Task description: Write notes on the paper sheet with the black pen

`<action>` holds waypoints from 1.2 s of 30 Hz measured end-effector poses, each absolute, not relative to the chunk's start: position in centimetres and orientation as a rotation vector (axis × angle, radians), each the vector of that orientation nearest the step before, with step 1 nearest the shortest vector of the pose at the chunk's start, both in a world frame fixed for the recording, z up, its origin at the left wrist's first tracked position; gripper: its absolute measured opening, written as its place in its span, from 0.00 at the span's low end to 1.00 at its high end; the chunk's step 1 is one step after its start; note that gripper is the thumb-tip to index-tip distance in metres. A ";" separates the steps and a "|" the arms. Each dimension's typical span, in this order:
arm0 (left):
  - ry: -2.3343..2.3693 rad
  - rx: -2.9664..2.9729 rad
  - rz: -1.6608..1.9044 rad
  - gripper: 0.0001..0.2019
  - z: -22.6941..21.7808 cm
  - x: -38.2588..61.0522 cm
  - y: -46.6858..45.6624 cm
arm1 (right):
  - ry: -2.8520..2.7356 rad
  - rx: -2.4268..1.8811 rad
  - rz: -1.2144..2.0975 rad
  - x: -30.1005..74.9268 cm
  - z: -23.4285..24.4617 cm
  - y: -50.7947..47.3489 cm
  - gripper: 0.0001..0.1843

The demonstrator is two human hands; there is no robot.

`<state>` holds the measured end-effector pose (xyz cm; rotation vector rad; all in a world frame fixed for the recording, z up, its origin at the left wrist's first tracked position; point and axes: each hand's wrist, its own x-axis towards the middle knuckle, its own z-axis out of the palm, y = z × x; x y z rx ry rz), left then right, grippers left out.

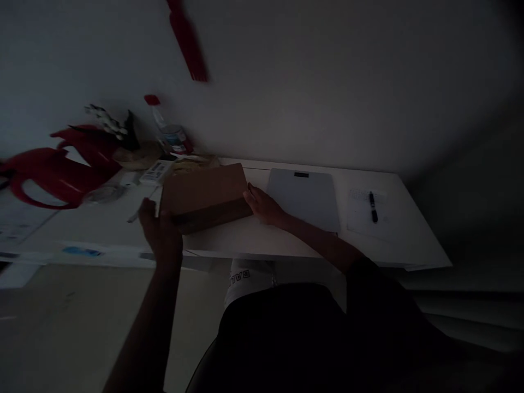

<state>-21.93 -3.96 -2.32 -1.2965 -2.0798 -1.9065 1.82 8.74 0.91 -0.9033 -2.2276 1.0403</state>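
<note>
A flat brown cardboard box (202, 195) lies on the white table (286, 243), close to the front edge. My left hand (160, 232) grips the box's near left corner. My right hand (264, 206) holds its right end, fingers against the side. The box sits level between both hands. The scene is dim.
A grey flat pad (305, 197) lies right of the box. Further right a black marker (373, 207) rests on a sheet of paper. At the back left stand a red-capped bottle (166, 126), red bags (61, 172) and small clutter. A red object (187, 39) hangs on the wall.
</note>
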 end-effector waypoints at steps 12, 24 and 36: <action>-0.994 -2.283 -1.235 0.32 6.8 -4.8 -0.5 | -2.321 -1.138 0.481 16.5 6.2 11.2 0.20; -0.193 -2.818 -0.449 0.21 0.8 14.9 2.9 | -2.155 -2.221 -0.068 36.8 5.0 12.6 0.14; -0.492 -2.999 -0.317 0.22 -2.7 18.9 3.5 | -2.219 -2.155 0.072 37.6 2.2 12.9 0.16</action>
